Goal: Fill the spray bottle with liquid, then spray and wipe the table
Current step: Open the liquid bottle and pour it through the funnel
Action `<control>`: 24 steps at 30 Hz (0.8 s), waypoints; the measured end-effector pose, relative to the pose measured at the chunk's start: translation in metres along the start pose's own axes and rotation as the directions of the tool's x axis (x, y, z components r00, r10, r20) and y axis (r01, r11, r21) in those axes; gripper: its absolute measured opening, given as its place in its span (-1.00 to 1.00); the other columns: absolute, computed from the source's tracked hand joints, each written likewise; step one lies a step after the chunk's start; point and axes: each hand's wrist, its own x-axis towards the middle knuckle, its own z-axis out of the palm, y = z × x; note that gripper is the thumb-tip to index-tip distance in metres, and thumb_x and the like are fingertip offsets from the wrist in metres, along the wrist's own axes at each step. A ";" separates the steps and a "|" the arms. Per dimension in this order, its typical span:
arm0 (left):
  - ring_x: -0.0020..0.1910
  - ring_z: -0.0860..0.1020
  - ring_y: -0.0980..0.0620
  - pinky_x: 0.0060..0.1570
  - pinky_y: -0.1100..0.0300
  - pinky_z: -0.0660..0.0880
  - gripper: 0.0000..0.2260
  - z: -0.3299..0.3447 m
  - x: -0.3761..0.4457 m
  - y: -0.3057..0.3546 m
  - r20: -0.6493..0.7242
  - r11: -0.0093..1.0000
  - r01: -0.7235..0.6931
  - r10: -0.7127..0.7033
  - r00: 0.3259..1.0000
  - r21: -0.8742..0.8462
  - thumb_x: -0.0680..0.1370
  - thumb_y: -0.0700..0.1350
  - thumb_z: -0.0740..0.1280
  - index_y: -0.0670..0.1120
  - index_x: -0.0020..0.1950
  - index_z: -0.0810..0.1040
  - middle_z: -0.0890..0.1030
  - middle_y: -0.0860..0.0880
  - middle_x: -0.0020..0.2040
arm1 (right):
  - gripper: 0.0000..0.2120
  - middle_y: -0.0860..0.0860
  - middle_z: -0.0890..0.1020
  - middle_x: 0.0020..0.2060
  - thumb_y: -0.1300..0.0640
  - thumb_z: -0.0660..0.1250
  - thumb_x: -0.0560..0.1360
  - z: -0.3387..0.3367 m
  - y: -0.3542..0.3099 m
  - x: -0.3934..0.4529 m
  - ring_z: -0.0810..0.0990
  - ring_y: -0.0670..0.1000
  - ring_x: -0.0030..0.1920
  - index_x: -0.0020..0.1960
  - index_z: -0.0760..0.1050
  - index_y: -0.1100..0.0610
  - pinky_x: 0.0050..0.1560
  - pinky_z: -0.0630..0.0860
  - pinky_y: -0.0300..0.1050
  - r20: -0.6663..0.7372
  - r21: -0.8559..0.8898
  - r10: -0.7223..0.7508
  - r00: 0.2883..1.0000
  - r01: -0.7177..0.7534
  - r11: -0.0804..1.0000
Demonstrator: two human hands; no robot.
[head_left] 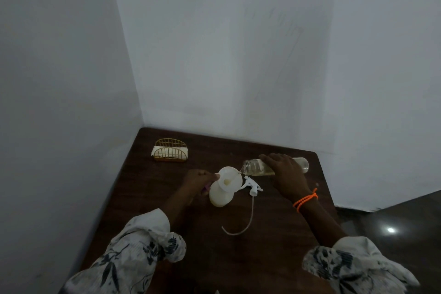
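A white spray bottle [220, 194] stands on the dark wooden table [205, 246] with a white funnel [230, 179] in its neck. My left hand [199, 180] grips the funnel's rim and the bottle's top from the left. My right hand [285, 174] holds a clear plastic bottle [254, 166] tipped sideways, its mouth over the funnel's edge, and a thin stream of pale liquid runs into the funnel. The white trigger spray head [253, 186] lies on the table just right of the bottle, its long tube [250, 219] curving toward me.
A gold wire holder with white napkins [170, 150] stands at the table's far left. White walls close in the table at the back and left. A dark floor [393, 222] shows to the right.
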 end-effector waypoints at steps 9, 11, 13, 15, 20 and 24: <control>-0.35 0.53 0.02 -0.39 0.21 0.47 -0.76 0.004 -0.006 0.003 -0.010 1.000 -0.018 0.018 1.000 0.025 0.55 -0.05 0.51 -0.21 0.06 0.69 0.65 -0.15 -0.18 | -0.38 0.01 0.60 0.26 0.30 0.39 0.43 -0.002 0.004 -0.003 0.55 0.10 0.29 0.46 0.46 0.01 0.38 0.41 0.05 -0.021 -0.011 -0.009 1.000 0.009 1.000; -0.37 0.52 0.03 -0.41 0.23 0.46 -0.76 0.004 -0.007 0.003 -0.005 0.999 -0.027 0.028 1.000 0.031 0.56 -0.05 0.51 -0.22 0.07 0.69 0.64 -0.15 -0.18 | -0.38 0.01 0.60 0.26 0.30 0.39 0.43 -0.001 0.004 -0.003 0.55 0.10 0.29 0.46 0.46 0.00 0.39 0.40 0.05 -0.022 -0.016 -0.009 1.000 0.009 1.000; -0.36 0.52 0.03 -0.41 0.23 0.45 -0.74 0.004 -0.008 0.004 -0.003 0.999 -0.025 0.025 1.000 0.025 0.56 -0.05 0.50 -0.23 0.09 0.68 0.63 -0.15 -0.17 | -0.37 0.01 0.60 0.26 0.29 0.41 0.42 -0.001 0.004 -0.003 0.55 0.09 0.28 0.46 0.46 0.00 0.39 0.40 0.05 -0.024 -0.015 -0.011 1.000 0.011 1.000; -0.35 0.52 0.02 -0.42 0.23 0.44 -0.74 0.005 -0.008 0.005 -0.006 1.000 -0.016 0.016 1.000 0.022 0.56 -0.06 0.50 -0.24 0.10 0.67 0.63 -0.15 -0.16 | -0.38 0.00 0.59 0.27 0.28 0.42 0.43 -0.001 0.004 -0.003 0.54 0.08 0.29 0.47 0.45 0.00 0.39 0.39 0.03 -0.022 -0.021 -0.016 1.000 0.015 1.000; -0.37 0.50 0.02 -0.41 0.22 0.42 -0.71 0.006 -0.011 0.006 0.003 0.999 -0.029 0.029 1.000 0.015 0.57 -0.07 0.49 -0.28 0.11 0.66 0.60 -0.15 -0.20 | -0.41 -0.01 0.59 0.26 0.27 0.41 0.46 -0.001 0.004 -0.003 0.54 0.07 0.28 0.46 0.46 0.00 0.38 0.40 0.03 -0.035 -0.025 -0.017 0.999 0.016 1.000; -0.38 0.50 0.03 -0.43 0.24 0.43 -0.71 0.006 -0.010 0.007 -0.005 1.000 -0.020 0.020 1.000 0.014 0.57 -0.07 0.49 -0.29 0.12 0.66 0.61 -0.14 -0.21 | -0.41 0.00 0.60 0.25 0.27 0.41 0.45 0.000 0.004 -0.003 0.55 0.08 0.27 0.46 0.46 0.01 0.37 0.42 0.04 -0.038 -0.022 -0.021 0.999 0.021 1.000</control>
